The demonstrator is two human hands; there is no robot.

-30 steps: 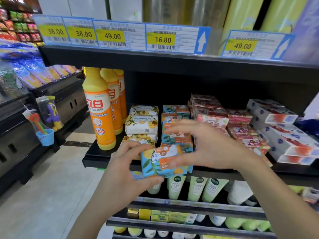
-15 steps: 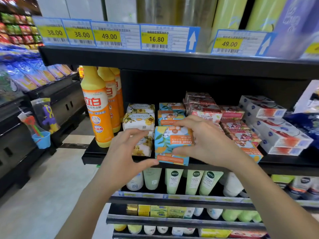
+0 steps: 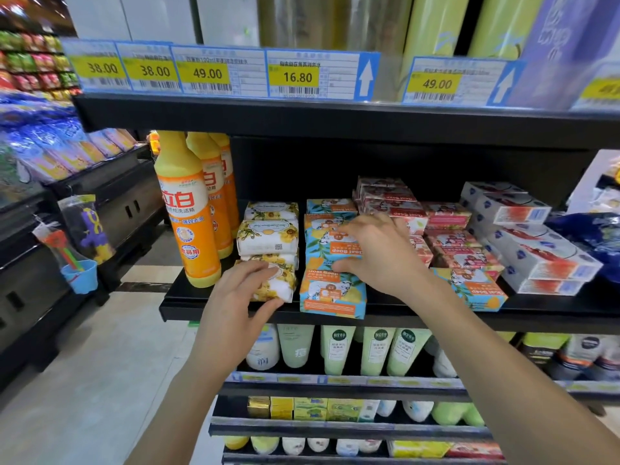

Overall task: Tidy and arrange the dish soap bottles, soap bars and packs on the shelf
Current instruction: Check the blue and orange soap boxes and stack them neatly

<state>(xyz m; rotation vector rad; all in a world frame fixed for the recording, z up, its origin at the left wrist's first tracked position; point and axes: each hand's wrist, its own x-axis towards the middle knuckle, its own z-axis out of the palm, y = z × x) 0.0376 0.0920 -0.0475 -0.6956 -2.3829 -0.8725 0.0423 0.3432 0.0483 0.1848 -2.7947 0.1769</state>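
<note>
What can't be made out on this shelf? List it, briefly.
Head view only:
- bar: left end covered by the left hand gripping it.
- box: right side covered by the right hand holding it.
- rear bottles: mostly hidden behind the front bottle.
- far-right price tag: cut off by the frame edge and blurred.
- 16.80 tag: its fine print is too small to read.

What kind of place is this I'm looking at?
Most likely a supermarket aisle: yellow price tags along the shelf edge, a row of identical orange dish soap bottles, and stacked Goat Soap boxes.
</note>
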